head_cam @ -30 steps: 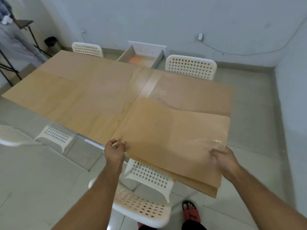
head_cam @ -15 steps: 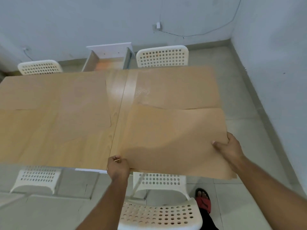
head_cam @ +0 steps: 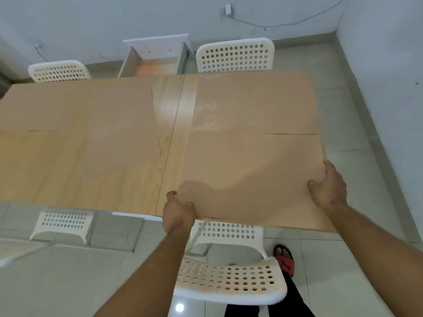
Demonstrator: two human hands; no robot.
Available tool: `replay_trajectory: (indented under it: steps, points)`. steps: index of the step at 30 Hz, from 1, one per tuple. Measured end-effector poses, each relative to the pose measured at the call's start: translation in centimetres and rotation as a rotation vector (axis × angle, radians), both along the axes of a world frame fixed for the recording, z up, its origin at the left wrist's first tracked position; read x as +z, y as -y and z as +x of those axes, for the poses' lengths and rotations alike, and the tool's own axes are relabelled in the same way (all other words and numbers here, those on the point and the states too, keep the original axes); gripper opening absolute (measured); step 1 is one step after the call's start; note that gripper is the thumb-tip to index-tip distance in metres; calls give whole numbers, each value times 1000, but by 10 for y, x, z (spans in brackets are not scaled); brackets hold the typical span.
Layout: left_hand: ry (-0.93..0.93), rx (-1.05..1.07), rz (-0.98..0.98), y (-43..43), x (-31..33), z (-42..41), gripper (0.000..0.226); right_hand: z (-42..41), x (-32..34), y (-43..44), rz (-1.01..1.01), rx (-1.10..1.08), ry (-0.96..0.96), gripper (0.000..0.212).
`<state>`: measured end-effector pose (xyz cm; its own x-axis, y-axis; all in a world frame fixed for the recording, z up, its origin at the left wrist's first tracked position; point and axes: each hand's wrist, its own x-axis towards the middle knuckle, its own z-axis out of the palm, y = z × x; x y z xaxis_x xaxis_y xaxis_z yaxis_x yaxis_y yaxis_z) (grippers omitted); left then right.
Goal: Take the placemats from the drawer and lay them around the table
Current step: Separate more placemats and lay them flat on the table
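A tan placemat (head_cam: 247, 170) lies on the near right quarter of the wooden table (head_cam: 168, 115). My left hand (head_cam: 178, 210) grips its near left corner at the table's front edge. My right hand (head_cam: 328, 186) holds its right edge, thumb on top. Three more tan placemats cover the far right (head_cam: 258, 99), far left (head_cam: 75, 104) and near left (head_cam: 75, 165) quarters. A white drawer (head_cam: 155, 62) stands pulled out beyond the table's far edge, its inside mostly bare.
White perforated chairs stand at the far left (head_cam: 58, 70), far right (head_cam: 235, 54), near left (head_cam: 63, 221) and right below my arms (head_cam: 229, 277). My foot in a red sandal (head_cam: 285, 259) is on the tiled floor. Walls close in behind and at right.
The near right placemat has come down from a tilted, overhanging position to lie flat and square on the table. Both hands moved with it. My view has swung to face the table squarely.
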<state>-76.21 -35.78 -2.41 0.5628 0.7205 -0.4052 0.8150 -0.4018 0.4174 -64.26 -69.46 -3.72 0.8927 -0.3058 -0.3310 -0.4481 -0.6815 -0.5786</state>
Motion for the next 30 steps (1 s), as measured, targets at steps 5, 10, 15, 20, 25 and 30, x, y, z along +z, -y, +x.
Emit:
replay_trajectory:
  steps: [5,10,15,20,25,30]
  points:
    - [-67,-64,102,-1,-5,-6,56,-7,-4,-3,-74,98,18,71]
    - [-62,-78,138,3,-13,-13,54,-9,-12,-5,-94,115,32,71]
    - [-93,-119,229,9,-13,-15,53,-9,-9,-6,-116,132,-11,69]
    - [-95,-278,302,16,-13,-9,53,-22,-9,-11,-320,288,-64,69]
    - [-41,-728,268,47,-26,-4,62,-41,-5,-40,-396,601,14,68]
    - [52,-918,228,84,-35,15,59,-69,-24,-72,-424,798,-1,68]
